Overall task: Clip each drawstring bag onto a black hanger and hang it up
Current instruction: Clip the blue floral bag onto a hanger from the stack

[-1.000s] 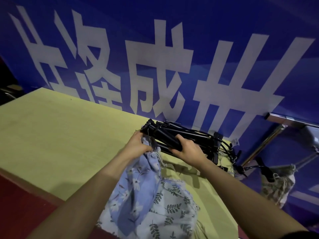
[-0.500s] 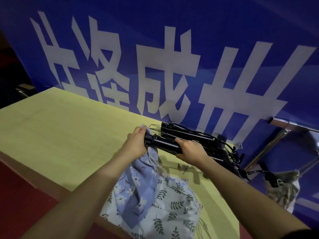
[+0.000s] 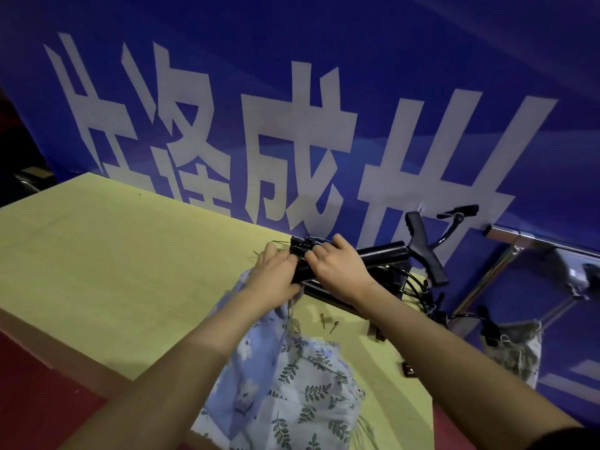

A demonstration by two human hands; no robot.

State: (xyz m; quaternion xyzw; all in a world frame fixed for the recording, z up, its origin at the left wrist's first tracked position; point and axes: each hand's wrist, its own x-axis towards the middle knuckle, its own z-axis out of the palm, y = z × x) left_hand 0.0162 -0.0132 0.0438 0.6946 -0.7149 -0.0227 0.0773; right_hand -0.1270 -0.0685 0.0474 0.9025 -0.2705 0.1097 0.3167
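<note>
A bundle of black hangers (image 3: 383,251) lies at the far right of the yellow table (image 3: 113,254). My right hand (image 3: 337,271) grips the bundle's left end. My left hand (image 3: 276,274) pinches the top of a blue flowered drawstring bag (image 3: 250,378) against that same end. The blue bag drapes down over a white leaf-print bag (image 3: 311,394) near the table's front edge. One hanger (image 3: 425,251) sticks up from the bundle. Whether a clip has closed on the bag is hidden by my fingers.
A blue banner (image 3: 292,108) with large white characters rises right behind the table. To the right, a metal rail (image 3: 535,241) carries a hanger with a patterned bag (image 3: 516,345) hanging from it. Two cord ends (image 3: 328,323) lie on the table.
Both hands have come closer together at the left end of the hanger bundle. One hanger now sticks up at the right. The bag's top is pressed against the bundle.
</note>
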